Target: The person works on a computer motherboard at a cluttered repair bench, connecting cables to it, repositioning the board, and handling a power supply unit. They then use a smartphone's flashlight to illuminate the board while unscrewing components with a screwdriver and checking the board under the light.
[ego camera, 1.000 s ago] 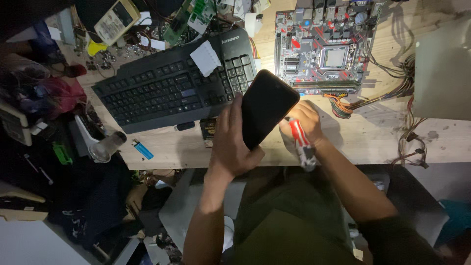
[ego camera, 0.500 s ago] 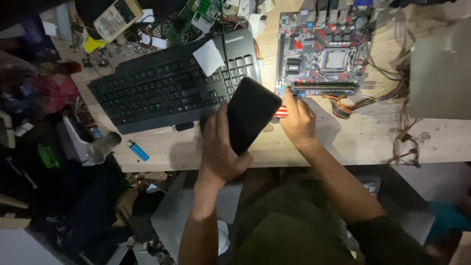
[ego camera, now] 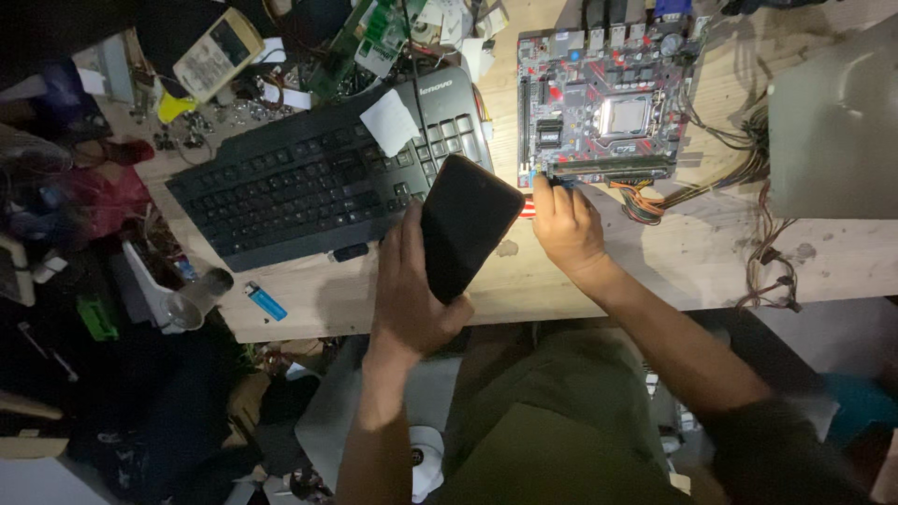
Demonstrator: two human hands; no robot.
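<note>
Phone: black smartphone [ego camera: 465,224], dark screen up, tilted, held above the near middle of the worktop [ego camera: 645,266], its far end overlapping the keyboard's right edge.
Left hand: left hand [ego camera: 409,297] is wrapped round the phone's near end, thumb along its left side, fingers hidden behind it.
Right hand: right hand [ego camera: 564,223] sits just right of the phone, not touching it. Fingers curled on a small red-handled tool [ego camera: 527,209] whose tip is hidden, right at the motherboard's near edge.
Motherboard: red and black motherboard [ego camera: 601,103] lies flat, far right of the phone, wires [ego camera: 711,182] trailing off to the right.
Keyboard: black keyboard [ego camera: 309,182] sits angled on the left, white paper scrap [ego camera: 390,122] on top.
Edges: worktop's near edge runs just under both wrists; blue lighter [ego camera: 267,301] lies close to it on the left.
Open room: bare wood near right, between the right hand and a grey box [ego camera: 832,122]; the far left is all clutter.
</note>
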